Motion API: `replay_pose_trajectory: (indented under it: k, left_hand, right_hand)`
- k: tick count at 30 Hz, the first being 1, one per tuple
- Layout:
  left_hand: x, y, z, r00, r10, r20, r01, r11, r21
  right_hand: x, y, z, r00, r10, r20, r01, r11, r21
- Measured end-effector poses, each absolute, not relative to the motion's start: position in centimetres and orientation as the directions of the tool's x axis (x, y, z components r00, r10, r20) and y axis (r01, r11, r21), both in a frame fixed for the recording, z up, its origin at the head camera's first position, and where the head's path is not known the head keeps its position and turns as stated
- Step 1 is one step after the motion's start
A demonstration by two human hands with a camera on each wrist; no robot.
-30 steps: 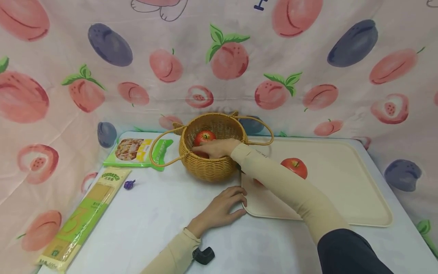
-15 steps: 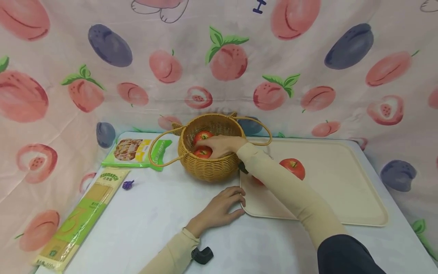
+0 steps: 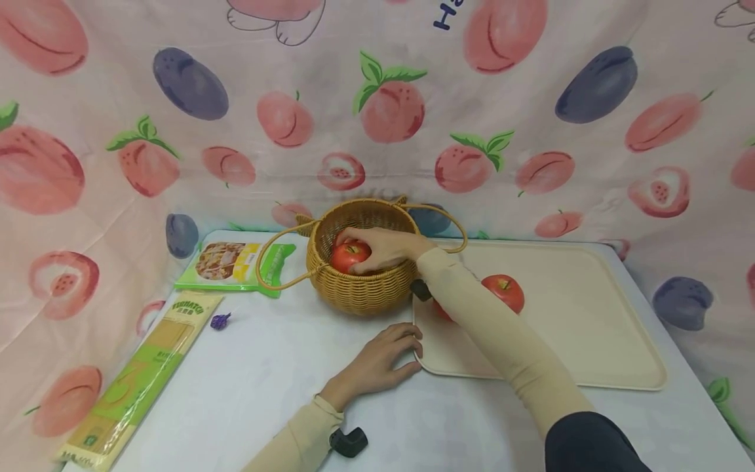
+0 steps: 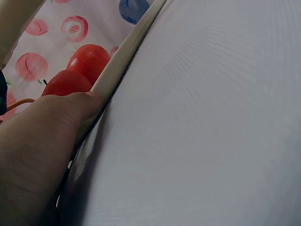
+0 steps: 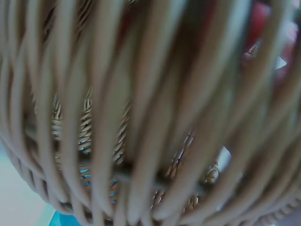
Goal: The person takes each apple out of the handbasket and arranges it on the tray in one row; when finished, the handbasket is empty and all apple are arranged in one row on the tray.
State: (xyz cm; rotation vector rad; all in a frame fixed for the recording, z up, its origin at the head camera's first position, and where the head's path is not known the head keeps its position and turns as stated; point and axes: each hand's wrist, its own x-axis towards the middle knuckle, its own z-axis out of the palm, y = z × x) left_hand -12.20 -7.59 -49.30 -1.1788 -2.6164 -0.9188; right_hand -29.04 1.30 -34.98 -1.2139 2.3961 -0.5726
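Observation:
In the head view a brown wicker basket (image 3: 362, 295) with two looped handles stands at the back centre. My right hand (image 3: 389, 248) reaches over its rim and grips a red apple (image 3: 348, 257) inside, thumb at the near side and fingers over the top. Only basket weave (image 5: 141, 103) fills the right wrist view, with red showing through gaps. My left hand (image 3: 383, 357) lies at the near left corner of a beige tray (image 3: 578, 314), fingers relaxed. Its thumb (image 4: 87, 101) touches the tray rim in the left wrist view.
On the tray sit a red apple (image 3: 504, 292) and another apple (image 3: 441, 311), partly hidden by my right forearm (image 3: 501, 334). Left of the basket lie a green food packet (image 3: 236, 265), a long noodle packet (image 3: 141, 380) and a small purple item (image 3: 220, 321). A patterned curtain (image 3: 366, 170) hangs behind.
My right hand has drawn back slightly toward the right and closed round the apple, which has shifted upward in the basket, covering the apple behind it. The left hand stays put.

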Motion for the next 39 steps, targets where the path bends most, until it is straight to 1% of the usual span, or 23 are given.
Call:
replay_pose_trajectory:
  k: [4,10,18,25,32,39]
  left_hand:
    - [-12.1,-7.5,-49.4,-0.688,0.640,0.340,0.713,0.513,0.478]
    - [-12.0,-7.6,-49.2,-0.696,0.638,0.330,0.706,0.522,0.480]
    - [-12.1,-7.5,-49.2,-0.689,0.636,0.346,0.714,0.515,0.475]
    - [-12.2,-7.4,-49.2,-0.690,0.634,0.350,0.713,0.509,0.482]
    - [-12.2,-7.5,-49.4,-0.701,0.634,0.325,0.699,0.522,0.488]
    - [-12.2,-7.5,-49.4,-0.701,0.636,0.322,0.700,0.526,0.484]
  right_hand:
    - [-28.7,1.7,-34.7,-0.546,-0.827,-0.136,-0.671,0.529,-0.519]
    - [-28.2,2.6,-34.1,-0.517,-0.854,-0.058,-0.725,0.473,-0.500]
    - [-27.3,3.9,-33.1,-0.559,-0.829,-0.010,-0.717,0.490,-0.496]
    - [-26.8,4.8,-33.1,-0.554,-0.831,0.048,-0.738,0.464,-0.491]
    - [-26.3,6.2,-33.0,-0.599,-0.794,0.106,-0.706,0.460,-0.539]
    - [-25.7,7.7,-33.0,-0.645,-0.743,0.177,-0.674,0.444,-0.591]
